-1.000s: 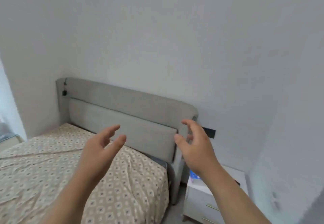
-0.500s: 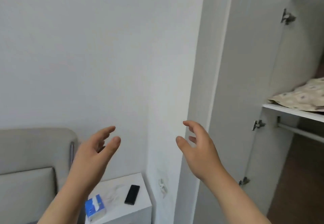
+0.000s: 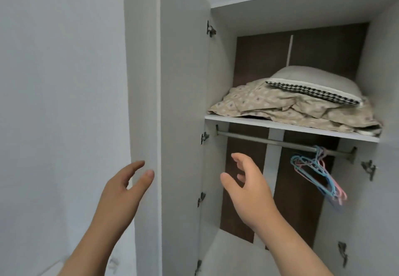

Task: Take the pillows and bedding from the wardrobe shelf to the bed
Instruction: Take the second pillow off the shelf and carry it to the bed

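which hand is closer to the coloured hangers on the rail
Right. The right hand is raised just left of the hangers; the left hand is farther left, beyond the open door.

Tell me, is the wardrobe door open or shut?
Open. The wardrobe door stands swung outward, and the shelf with its bedding shows inside.

I faced soft, crumpled cloth bedding on a smooth matt white shelf, above a dull metal rail and plastic hangers.
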The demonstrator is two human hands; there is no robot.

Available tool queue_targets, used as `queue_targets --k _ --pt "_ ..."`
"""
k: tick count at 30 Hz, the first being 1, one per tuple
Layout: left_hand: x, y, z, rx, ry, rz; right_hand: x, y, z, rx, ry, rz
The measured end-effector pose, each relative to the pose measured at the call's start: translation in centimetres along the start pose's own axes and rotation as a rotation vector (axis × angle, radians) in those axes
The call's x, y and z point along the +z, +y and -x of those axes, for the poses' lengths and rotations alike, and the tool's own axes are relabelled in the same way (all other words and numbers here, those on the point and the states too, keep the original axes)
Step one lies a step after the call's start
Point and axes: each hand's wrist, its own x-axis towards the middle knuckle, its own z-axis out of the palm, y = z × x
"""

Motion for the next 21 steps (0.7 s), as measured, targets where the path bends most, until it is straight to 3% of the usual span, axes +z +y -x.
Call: queue_targets --k 8,13,21 --pt "13.2 1.0 -2.7 0.045 -0.268 0.101 -10.7 5.3 0.8 0.202 0.317 0.092" --pt "21.2 2.8 -3.5 0.088 -0.4 0.133 -16.5 8.9 -0.1 0.202 0.472 0.092" --pt "28.1 5.5 -7.6 0.179 -0.432 0.111 -20.1 13.7 -5.3 0.223 0.571 0.05"
